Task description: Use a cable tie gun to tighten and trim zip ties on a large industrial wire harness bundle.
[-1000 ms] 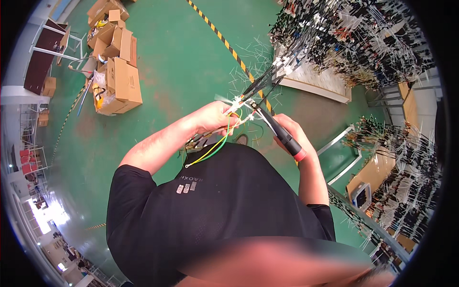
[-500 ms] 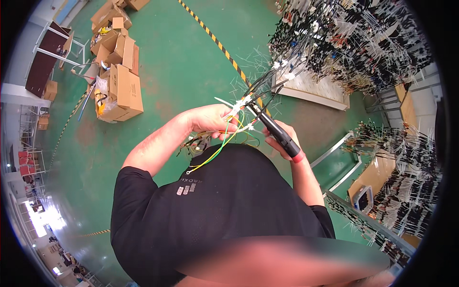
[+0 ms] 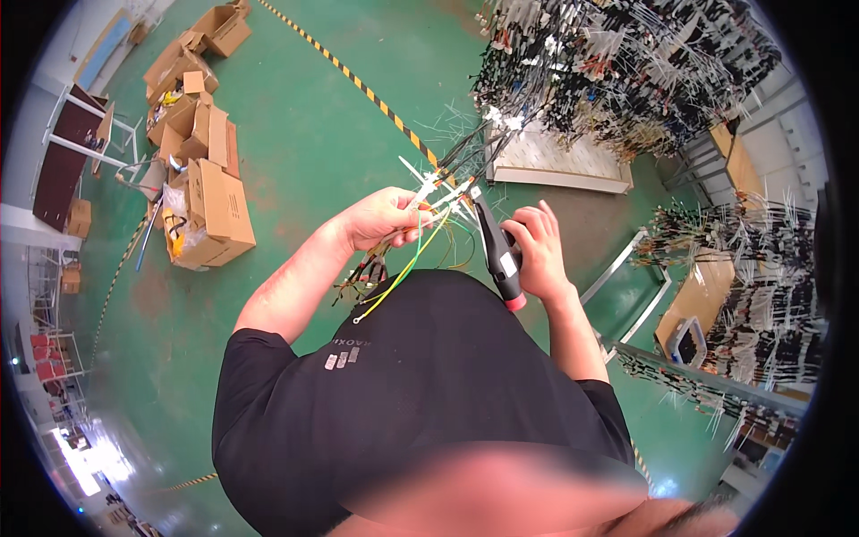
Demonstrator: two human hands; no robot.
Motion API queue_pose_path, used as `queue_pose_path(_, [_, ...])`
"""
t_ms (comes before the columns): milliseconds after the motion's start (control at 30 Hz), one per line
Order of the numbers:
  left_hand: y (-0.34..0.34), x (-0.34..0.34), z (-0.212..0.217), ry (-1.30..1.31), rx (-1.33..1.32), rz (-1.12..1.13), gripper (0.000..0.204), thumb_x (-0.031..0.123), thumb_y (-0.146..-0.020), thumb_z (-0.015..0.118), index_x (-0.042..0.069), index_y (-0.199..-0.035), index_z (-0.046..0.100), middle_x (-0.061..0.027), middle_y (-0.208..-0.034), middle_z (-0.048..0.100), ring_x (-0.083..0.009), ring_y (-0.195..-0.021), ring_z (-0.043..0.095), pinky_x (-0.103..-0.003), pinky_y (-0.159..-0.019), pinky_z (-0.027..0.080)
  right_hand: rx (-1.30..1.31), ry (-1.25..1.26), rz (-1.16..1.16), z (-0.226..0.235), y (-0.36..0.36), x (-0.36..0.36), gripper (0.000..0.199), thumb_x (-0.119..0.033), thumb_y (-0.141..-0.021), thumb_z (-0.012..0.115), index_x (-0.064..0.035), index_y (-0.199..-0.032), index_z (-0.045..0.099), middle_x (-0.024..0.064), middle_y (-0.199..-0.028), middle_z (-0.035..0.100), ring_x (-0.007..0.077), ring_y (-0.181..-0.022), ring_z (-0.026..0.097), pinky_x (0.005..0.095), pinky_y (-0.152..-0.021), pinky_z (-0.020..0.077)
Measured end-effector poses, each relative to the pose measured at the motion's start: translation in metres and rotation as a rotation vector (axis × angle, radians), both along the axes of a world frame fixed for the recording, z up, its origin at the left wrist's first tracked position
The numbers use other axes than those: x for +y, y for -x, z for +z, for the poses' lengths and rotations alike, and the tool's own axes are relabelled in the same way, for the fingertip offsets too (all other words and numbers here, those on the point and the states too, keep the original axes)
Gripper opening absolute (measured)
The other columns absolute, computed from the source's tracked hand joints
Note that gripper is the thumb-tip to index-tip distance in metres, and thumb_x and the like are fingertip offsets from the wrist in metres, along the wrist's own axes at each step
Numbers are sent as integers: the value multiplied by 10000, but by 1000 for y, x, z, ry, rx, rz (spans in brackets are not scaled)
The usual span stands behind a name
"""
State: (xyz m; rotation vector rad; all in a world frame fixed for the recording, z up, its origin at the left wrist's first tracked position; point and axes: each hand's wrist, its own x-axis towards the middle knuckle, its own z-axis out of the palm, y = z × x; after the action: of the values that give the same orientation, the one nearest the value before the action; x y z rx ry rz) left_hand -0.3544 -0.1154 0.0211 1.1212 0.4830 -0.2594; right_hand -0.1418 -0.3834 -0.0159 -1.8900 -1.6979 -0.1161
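My left hand (image 3: 383, 219) is closed around a wire harness (image 3: 376, 261), with its thumb and fingers pinching the bundle. A yellow-green wire (image 3: 403, 274) with a ring terminal hangs from it toward my shirt. White cable ties (image 3: 428, 184) wrap the harness just beyond my fingers, their tails sticking out. My right hand (image 3: 540, 255) grips a black cable tie gun (image 3: 501, 255) with a red end cap, some of its fingers raised off the tool. The gun's nose points away from me, beside the tied part of the harness. Black cables (image 3: 465, 150) run on from there toward the rack.
Dense bundles of hanging harnesses (image 3: 617, 72) fill the far right above a pale low platform (image 3: 564, 172). More harnesses (image 3: 689, 233) hang at the right near a metal frame (image 3: 617, 268). Open cardboard boxes (image 3: 215, 215) line the left. Striped tape (image 3: 358, 82) crosses the green floor.
The cable tie gun has swung more upright and its red end has come left, nearer my body. My right hand has shifted beside it, fingers lifted. My left hand still holds the harness.
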Motion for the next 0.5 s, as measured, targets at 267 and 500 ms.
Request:
queue_pose_path(267, [-2,8,-3,24,-47,60,209,208,-1062,691,1,-1080,665,-28,-821,682,-54,-585,629,-189,-513,527,855,185,-112,-5,10,-23,436,1,-760,712,-37,-1191,663,125,-1130,661,299,-1094,658,395,-994,520])
queue_pose_path(500, [3,12,-15,12,-71,77,232,227,-1070,687,-3,-1076,657,-66,-827,714,-85,-586,665,-208,-508,544,576,4,-314,-15,14,-25,483,-39,-788,776,-24,-1249,631,132,-1162,678,338,-1128,656,436,-1002,518])
